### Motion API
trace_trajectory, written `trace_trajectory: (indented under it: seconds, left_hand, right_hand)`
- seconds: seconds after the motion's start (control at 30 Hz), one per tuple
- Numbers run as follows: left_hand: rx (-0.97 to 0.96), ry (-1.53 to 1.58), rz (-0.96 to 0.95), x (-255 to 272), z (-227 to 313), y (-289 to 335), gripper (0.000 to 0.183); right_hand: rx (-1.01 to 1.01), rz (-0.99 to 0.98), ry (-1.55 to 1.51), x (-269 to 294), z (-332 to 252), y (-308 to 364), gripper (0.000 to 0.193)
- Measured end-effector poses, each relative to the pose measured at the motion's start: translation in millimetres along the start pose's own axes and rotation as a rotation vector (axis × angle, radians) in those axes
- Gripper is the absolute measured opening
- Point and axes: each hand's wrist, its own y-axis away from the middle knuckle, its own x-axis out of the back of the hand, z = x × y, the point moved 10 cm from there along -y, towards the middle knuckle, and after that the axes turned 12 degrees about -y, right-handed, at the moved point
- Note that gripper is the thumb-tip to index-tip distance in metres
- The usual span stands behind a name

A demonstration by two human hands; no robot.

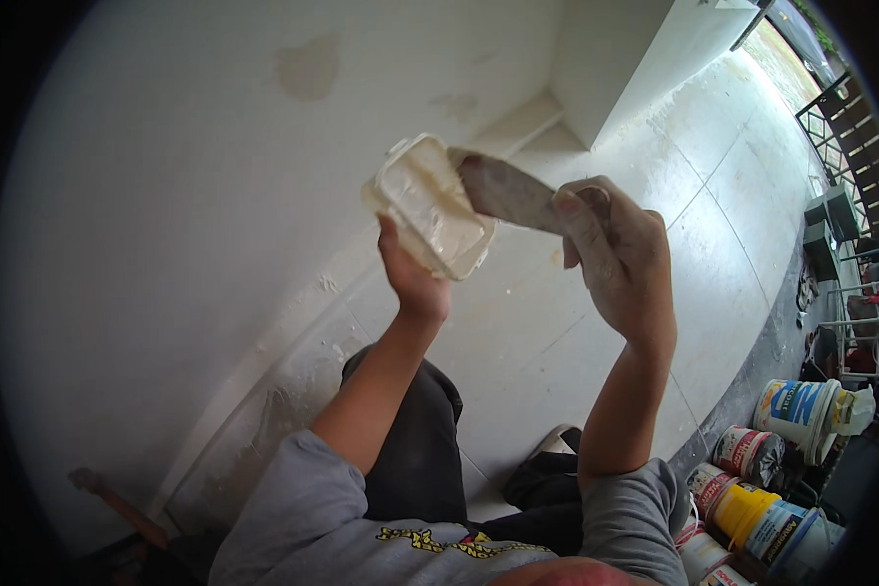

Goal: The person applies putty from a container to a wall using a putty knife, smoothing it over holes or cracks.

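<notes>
Sleeves (307,498) of a grey T-shirt sit nearest my camera, with black trousers (415,439) beyond them screening part of the floor. From my remote seat I see the left hand (417,285) grasping a white plastic tub (408,230), tilted and raised; off-white paste (451,232) coats its inside. The right hand (627,254) is clenched around a broad putty knife (512,193), whose blade reaches the tub's right side and covers some of its rim. I cannot tell whether it touches the paste. One shoe (558,438) shows on the pale tiled floor (683,283). To the left, the white wall (185,215) carries a tan patch (307,66); another person's hand (85,479) is low beside that wall. Paint buckets (796,415) crowd the lower right. Farther off, a white pillar (615,59) juts out, and dark boxes (822,251) stand near a slatted panel (861,161).
</notes>
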Motion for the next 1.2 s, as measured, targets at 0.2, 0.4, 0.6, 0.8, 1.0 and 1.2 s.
trace_trajectory:
  seconds: [0.2, 0.4, 0.6, 0.8, 1.0, 1.2]
  left_hand:
    - [-0.098, -0.073, 0.198, 98.1, 24.7, -3.0, 0.060]
    - [-0.339, -0.128, 0.288, 146.6, 31.0, -11.4, 0.066]
    - [-0.235, -0.046, 0.235, 166.3, 2.7, -12.3, 0.076]
    - [-0.244, -0.308, 0.062, 138.9, 1.1, -24.6, 0.067]
    - [-0.110, -0.198, 0.226, 159.3, 28.1, -30.4, 0.060]
    - [-0.096, -0.156, 0.183, 147.8, 46.6, -35.4, 0.070]
  right_hand:
    - [0.186, -0.361, 0.031, -70.5, -42.0, -35.9, 0.020]
    - [0.347, -0.637, 0.214, -118.6, -115.8, -89.7, 0.021]
    - [0.500, -0.741, 0.206, -147.5, -115.7, -105.6, 0.022]
    - [0.311, -0.780, -0.016, -143.0, 2.4, -83.9, 0.023]
    - [0.161, -0.709, -0.182, -153.1, 33.6, -77.5, 0.023]
    - [0.105, -0.708, -0.270, -165.3, 42.3, -81.8, 0.029]
